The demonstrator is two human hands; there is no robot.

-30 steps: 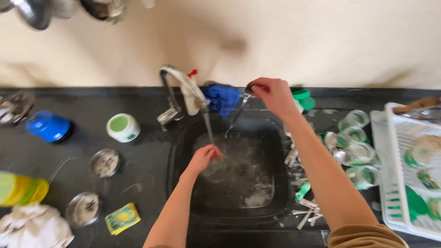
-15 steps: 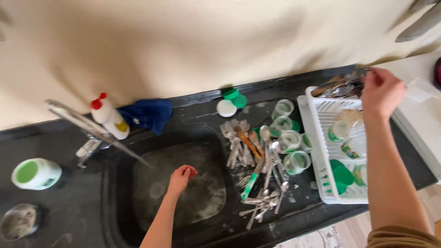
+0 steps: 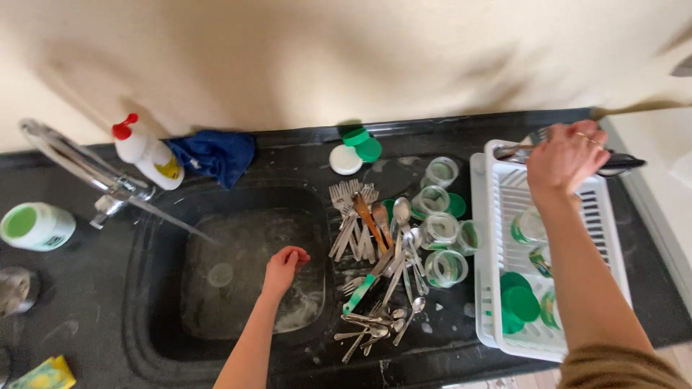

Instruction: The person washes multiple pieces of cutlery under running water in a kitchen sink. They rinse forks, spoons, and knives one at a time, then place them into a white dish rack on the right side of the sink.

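1. Here, the fingers (image 3: 584,140) of the right hand (image 3: 566,160) are being curled down over the back end of the rack (image 3: 497,238), where dark-handled utensils (image 3: 616,162) are lying across the rim; whether one is being gripped or only touched cannot be told, since the palm side is hidden.
2. The left hand (image 3: 282,266) is being held loosely clenched down in the sink (image 3: 155,288), its fingertips tucked under; nothing can be seen in its grasp.
3. Just right of the sink, forks and spoons (image 3: 375,245) are being left in a loose heap on the wet counter (image 3: 404,169), with glass jars (image 3: 440,238) standing beside them and green lids (image 3: 519,302) lying in the rack.
4. What could go wrong, as a judgement: the utensils are being balanced on the rack's far rim, so a slack grip could let one slide off behind. The right forearm is being passed over the rack, so a dropped elbow could knock what is standing in it. Water is being run from the tap (image 3: 79,169) while attention is turned away, so splashing is being risked.
5. Pose: the right arm is being stretched forward and outward, wrist bent, palm down. The left arm is being angled down into the basin, wrist straight, knuckles up.
6. Farther out, a spray bottle (image 3: 148,155), a blue cloth (image 3: 216,155) and a white tub (image 3: 36,227) are being kept along the back and left of the counter.
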